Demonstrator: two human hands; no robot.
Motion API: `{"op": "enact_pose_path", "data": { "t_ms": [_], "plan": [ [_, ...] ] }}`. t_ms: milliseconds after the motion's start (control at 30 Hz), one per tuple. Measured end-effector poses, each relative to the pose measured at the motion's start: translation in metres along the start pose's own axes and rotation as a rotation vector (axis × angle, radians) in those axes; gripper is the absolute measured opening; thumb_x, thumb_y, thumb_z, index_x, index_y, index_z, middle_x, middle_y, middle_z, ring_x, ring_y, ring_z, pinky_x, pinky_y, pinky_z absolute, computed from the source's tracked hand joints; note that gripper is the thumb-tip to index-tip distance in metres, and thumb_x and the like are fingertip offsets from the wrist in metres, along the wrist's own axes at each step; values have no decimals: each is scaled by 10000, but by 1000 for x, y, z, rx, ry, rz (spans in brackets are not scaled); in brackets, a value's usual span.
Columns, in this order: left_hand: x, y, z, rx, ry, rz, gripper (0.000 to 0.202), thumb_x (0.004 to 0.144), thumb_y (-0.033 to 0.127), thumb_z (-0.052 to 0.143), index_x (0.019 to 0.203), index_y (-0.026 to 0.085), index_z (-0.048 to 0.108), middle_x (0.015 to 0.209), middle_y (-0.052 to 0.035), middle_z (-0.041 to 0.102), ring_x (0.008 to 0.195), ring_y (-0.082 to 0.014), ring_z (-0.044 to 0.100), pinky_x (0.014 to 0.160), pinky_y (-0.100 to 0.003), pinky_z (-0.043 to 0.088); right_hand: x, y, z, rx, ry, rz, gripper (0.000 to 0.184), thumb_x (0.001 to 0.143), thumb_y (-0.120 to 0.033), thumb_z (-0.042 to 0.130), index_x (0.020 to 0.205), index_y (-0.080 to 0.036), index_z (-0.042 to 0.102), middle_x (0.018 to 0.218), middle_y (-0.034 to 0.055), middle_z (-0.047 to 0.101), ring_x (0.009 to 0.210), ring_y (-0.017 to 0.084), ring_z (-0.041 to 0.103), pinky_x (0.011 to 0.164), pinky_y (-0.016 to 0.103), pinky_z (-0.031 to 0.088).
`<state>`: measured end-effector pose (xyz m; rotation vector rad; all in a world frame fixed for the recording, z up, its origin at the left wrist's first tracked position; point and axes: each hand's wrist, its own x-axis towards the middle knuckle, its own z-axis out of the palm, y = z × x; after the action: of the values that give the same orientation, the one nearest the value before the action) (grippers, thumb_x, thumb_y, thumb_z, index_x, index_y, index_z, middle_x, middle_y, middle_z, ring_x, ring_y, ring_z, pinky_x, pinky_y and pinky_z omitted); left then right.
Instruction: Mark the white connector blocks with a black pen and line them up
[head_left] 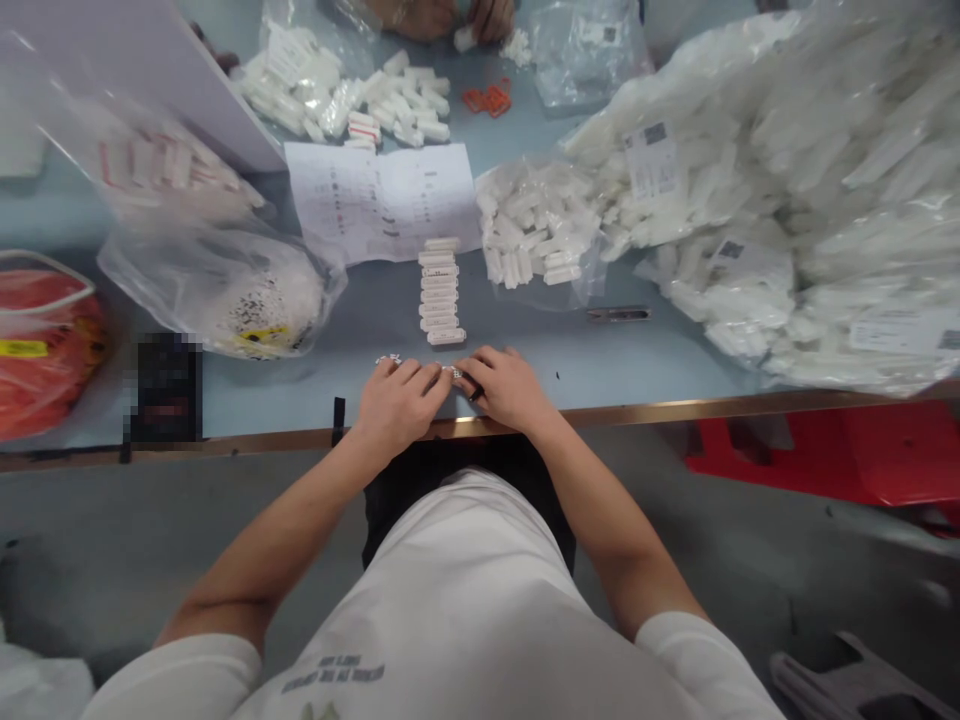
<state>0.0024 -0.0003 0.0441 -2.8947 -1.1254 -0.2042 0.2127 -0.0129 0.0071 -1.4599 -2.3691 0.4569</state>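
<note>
At the table's front edge, my left hand (397, 402) rests with its fingers curled and pressed together. What they hold, if anything, is hidden. Small white pieces with dark marks (388, 359) lie just beyond its fingertips. Close on its right, my right hand (510, 388) pinches a small white piece with black dots (456, 372), and something dark shows beneath its fingers. Straight ahead of both hands, a column of white plastic housings (439, 295) lies side by side, apart from my fingers.
Behind the column lies a printed sheet (382, 200). Bags of white parts (536, 220) and larger bags (787, 200) fill the right. Tweezers (619, 314) lie nearer. Left are a bag of small parts (262, 305) and an orange bag (45, 345). Another person's hand (491, 18) works opposite.
</note>
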Motion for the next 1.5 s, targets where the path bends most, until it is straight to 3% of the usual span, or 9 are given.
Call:
{"op": "enact_pose_path", "data": {
  "t_ms": [100, 233, 367, 500, 633, 867, 1233, 1500],
  "plan": [
    [0, 0, 0, 20, 4, 6, 303, 959, 179, 452, 1146, 248, 681, 1124, -70, 733, 870, -218, 630, 715, -398, 391, 0, 0, 0, -4, 14, -5, 357, 1028, -404, 383, 1168, -216, 652, 1041, 80, 675, 876, 185, 583, 788, 339, 318],
    [-3, -11, 0, -5, 35, -134, 304, 969, 228, 453, 1167, 260, 682, 950, -55, 762, 821, -208, 639, 688, -372, 387, -1, 0, 0, 4, 23, 4, 361, 1027, -425, 389, 1163, -219, 652, 1042, 74, 675, 873, 181, 582, 775, 334, 320],
    [-10, -38, -9, 4, 59, -372, 306, 972, 320, 444, 1088, 240, 715, 935, -78, 756, 858, -235, 649, 719, -376, 408, -1, -1, 1, 20, 16, 15, 349, 1026, -418, 396, 1147, -219, 656, 1055, 80, 676, 892, 184, 583, 784, 330, 328],
    [-19, -66, -19, 60, -43, -489, 332, 966, 376, 427, 998, 237, 726, 862, -77, 742, 822, -246, 644, 710, -367, 407, -1, -1, 2, 16, 19, 19, 342, 1022, -421, 404, 1145, -223, 655, 1061, 80, 678, 897, 187, 584, 783, 327, 332],
    [-23, -76, -19, 89, -166, -467, 338, 950, 378, 421, 949, 242, 730, 816, -77, 728, 785, -253, 643, 662, -355, 392, -1, -1, 3, 11, 18, 24, 351, 1020, -432, 401, 1143, -226, 657, 1054, 84, 678, 884, 188, 581, 774, 328, 337],
    [-14, -65, -20, 111, -260, -406, 310, 935, 356, 451, 980, 252, 739, 890, -81, 743, 830, -248, 660, 680, -336, 382, -1, -2, 0, 12, 14, 29, 341, 1020, -426, 405, 1139, -231, 658, 1048, 72, 675, 874, 179, 579, 771, 325, 337],
    [-20, -63, -19, 141, -251, -407, 290, 943, 339, 435, 921, 252, 710, 861, -85, 727, 829, -253, 652, 663, -351, 355, -1, -1, 1, 14, 18, 26, 354, 1020, -433, 397, 1136, -232, 664, 1047, 79, 672, 869, 183, 572, 766, 324, 337],
    [-14, -62, -17, 166, -224, -383, 250, 902, 225, 442, 812, 204, 674, 828, -116, 681, 853, -284, 633, 697, -397, 349, -1, -2, 1, 13, 20, 26, 348, 1023, -418, 392, 1138, -230, 662, 1055, 82, 677, 883, 188, 577, 777, 327, 339]
  ]
}}
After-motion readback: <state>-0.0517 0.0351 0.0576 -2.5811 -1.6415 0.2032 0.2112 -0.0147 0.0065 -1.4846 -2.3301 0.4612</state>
